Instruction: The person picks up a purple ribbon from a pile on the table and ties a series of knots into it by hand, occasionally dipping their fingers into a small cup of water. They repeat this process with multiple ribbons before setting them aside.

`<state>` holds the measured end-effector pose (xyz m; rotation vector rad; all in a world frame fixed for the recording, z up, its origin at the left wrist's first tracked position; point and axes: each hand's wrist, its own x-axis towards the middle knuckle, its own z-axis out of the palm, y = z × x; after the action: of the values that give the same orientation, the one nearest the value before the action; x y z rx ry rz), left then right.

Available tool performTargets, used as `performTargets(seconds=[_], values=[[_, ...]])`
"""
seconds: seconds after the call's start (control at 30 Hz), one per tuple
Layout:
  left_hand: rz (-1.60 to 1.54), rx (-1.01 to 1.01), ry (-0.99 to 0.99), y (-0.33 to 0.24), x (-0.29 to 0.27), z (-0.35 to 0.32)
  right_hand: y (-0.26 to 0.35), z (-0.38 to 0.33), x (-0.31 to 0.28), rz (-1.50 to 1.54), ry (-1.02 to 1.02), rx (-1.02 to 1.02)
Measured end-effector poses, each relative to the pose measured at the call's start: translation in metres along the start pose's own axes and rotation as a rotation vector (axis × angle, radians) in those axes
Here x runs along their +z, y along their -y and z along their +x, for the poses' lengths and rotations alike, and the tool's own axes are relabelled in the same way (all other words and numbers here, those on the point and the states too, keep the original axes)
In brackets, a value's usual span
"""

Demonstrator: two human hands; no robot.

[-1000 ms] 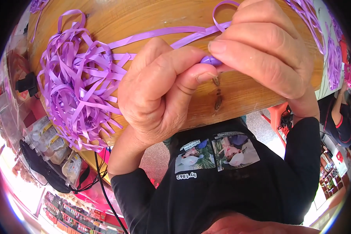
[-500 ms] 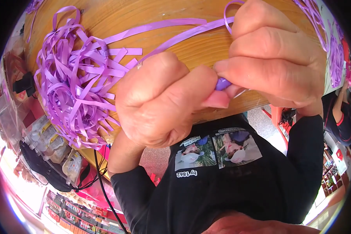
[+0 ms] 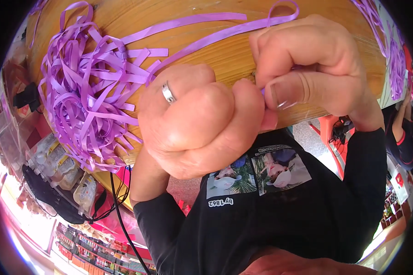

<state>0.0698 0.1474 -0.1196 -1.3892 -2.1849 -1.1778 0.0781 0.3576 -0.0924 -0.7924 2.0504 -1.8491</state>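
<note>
A length of purple ribbon (image 3: 211,40) runs along the wooden table top from the pile at left and curls into a loop near my right hand (image 3: 314,64). My left hand (image 3: 199,126), with a silver ring on one finger, is closed, its thumb and forefinger pinched on the ribbon. The right hand's fingers are bent and closed against the left fingertips. Only a sliver of purple shows between the two hands; most of the held part is hidden. Something thin, clear and shiny shows by the right thumb; its kind cannot be told.
A tangled heap of purple ribbons (image 3: 85,96) lies on the left of the wooden table (image 3: 206,59). More ribbons (image 3: 396,75) hang at the far right, near another person (image 3: 401,133). A black bag (image 3: 50,197) and a dark cable (image 3: 119,215) are at lower left. An orange stool (image 3: 328,133) stands beyond the table edge.
My left hand has rolled over, bringing the ring into view. The right hand has turned and lowered so its thumb shows, and the purple knot-like bit between them is now mostly covered.
</note>
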Motion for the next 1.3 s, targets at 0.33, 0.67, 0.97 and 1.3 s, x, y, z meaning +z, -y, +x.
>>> performTargets(seconds=[0.33, 0.67, 0.97, 1.3], values=[[-0.073, -0.118, -0.119, 0.004, 0.008, 0.019, 0.041, 0.015, -0.031, 0.485, -0.007, 0.875], [-0.493, -0.461, -0.216, 0.009, 0.016, 0.018, 0.024, 0.003, -0.033, -0.142, -0.168, 0.216], [-0.732, -0.616, -0.211, 0.007, 0.019, 0.016, -0.001, 0.005, -0.021, -0.454, -0.223, -0.306], [-0.571, -0.542, -0.094, 0.014, 0.016, 0.020, 0.003, 0.006, -0.022, -0.628, -0.123, -0.267]])
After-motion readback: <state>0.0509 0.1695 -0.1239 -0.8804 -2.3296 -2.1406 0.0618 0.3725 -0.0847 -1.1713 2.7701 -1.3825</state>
